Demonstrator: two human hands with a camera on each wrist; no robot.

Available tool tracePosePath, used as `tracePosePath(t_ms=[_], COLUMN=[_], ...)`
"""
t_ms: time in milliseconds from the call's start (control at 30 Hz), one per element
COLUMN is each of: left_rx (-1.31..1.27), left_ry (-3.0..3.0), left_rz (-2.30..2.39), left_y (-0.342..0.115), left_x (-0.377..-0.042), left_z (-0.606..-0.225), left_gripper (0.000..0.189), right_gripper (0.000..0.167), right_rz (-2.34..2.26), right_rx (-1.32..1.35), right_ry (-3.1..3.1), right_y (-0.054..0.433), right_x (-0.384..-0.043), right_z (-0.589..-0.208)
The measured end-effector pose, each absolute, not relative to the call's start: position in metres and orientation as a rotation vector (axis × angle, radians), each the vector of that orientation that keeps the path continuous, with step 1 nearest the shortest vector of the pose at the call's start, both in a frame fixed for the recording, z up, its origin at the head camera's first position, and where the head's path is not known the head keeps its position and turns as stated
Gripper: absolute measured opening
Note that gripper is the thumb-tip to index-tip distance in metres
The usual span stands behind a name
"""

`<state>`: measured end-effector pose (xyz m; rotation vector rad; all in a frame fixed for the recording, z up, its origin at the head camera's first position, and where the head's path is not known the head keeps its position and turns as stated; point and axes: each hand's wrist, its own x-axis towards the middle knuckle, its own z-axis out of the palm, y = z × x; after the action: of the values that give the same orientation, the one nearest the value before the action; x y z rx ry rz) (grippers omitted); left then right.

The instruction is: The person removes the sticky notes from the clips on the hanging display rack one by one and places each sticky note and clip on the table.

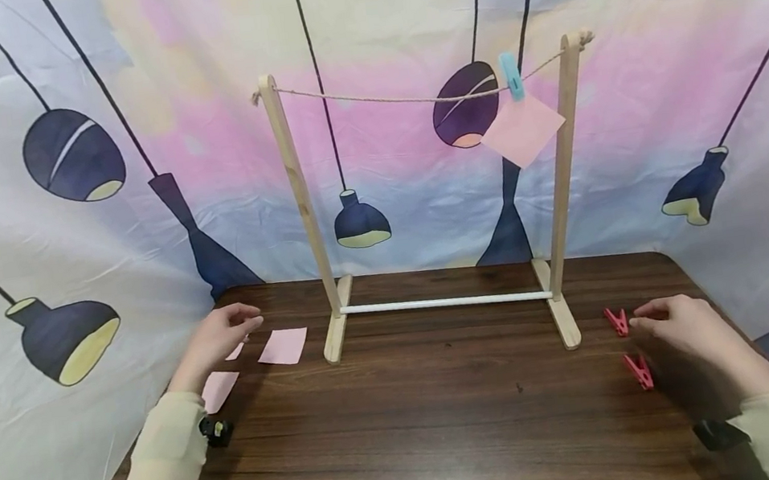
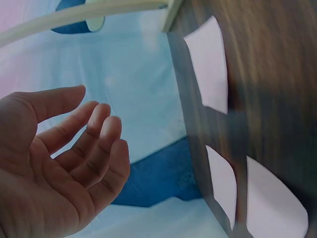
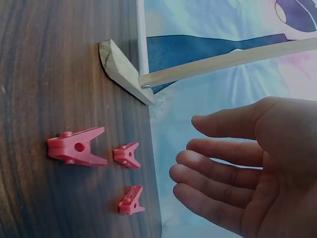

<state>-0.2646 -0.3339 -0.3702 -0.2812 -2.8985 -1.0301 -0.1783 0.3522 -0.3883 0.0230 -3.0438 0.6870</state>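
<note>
My left hand (image 1: 220, 336) hovers above the table's left side with loosely bent fingers and an empty palm. Below it lie pink square papers: one (image 1: 284, 346) toward the rack, another (image 1: 219, 391) by the wrist, and a third (image 1: 235, 351) partly hidden by the hand. On the right, my right hand (image 1: 688, 330) is held over the table, its relaxed fingers around nothing. Near its fingertips is a red clothespin (image 1: 617, 321), with a second red clothespin (image 1: 638, 372) closer to me. A third red clothespin (image 3: 131, 200) shows in the right wrist view.
A wooden rack (image 1: 300, 202) stands at the back, a string (image 1: 388, 99) tied between its posts and a white rod (image 1: 444, 303) low down. At the string's right, a blue clothespin (image 1: 512, 77) holds a pink paper (image 1: 522, 131). A lamp-patterned cloth (image 1: 393, 28) hangs behind.
</note>
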Motion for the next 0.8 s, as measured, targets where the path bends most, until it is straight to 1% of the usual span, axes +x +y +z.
tracePosePath(t_ms=[433,633,800], left_rx=[-0.374,-0.391,-0.484], left_ry=[-2.925,-2.9,-2.87], left_rz=[-1.129,-1.327,-1.265], left_y=[-0.283,-0.261,-0.244], left_x=[-0.281,-0.292,-0.298], left_z=[-0.367,-0.364,-0.356], left_gripper=[0.036,0.038,0.036], right_gripper=[0.052,0.05,0.053], right_rz=[0.735,0.706,0.706], right_rx=[0.041,0.059,0.078], right_ry=[-3.01,-2.99,-2.988], right_y=[0.344,0.34,0.337], right_x=[-0.183,-0.185,-0.188], right_z=[-0.377,-0.37,-0.364])
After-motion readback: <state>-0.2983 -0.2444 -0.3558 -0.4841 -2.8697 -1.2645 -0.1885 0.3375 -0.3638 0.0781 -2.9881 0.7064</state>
